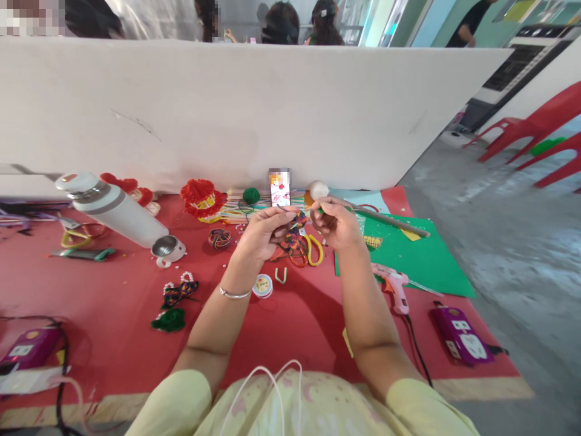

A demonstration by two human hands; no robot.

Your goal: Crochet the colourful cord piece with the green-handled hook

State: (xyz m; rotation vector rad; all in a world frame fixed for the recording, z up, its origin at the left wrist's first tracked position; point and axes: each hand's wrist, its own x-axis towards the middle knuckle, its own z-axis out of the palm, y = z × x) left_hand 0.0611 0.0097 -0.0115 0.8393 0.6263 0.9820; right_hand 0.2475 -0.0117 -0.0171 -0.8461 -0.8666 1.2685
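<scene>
My left hand (265, 233) pinches a small multicoloured crochet piece (296, 235) in dark, red and yellow yarn. My right hand (338, 223) is closed on a thin crochet hook (313, 209) with a bit of green by the fingers; its tip points at the piece. Yellow-handled scissors (315, 250) lie just below the hands. To the left sits a ball of the same mixed yarn (220, 239). Behind the hands a phone (279, 188) leans upright, with a green yarn ball (251, 195) beside it.
A white flask (118, 209) and its metal cup (167, 248) stand left. Crocheted bows (180, 293) and a green crochet piece (169, 320) lie nearer. At right are a pink glue gun (394, 284), a green sheet (436, 260) and a purple box (460, 336). A white board (254, 109) rises behind.
</scene>
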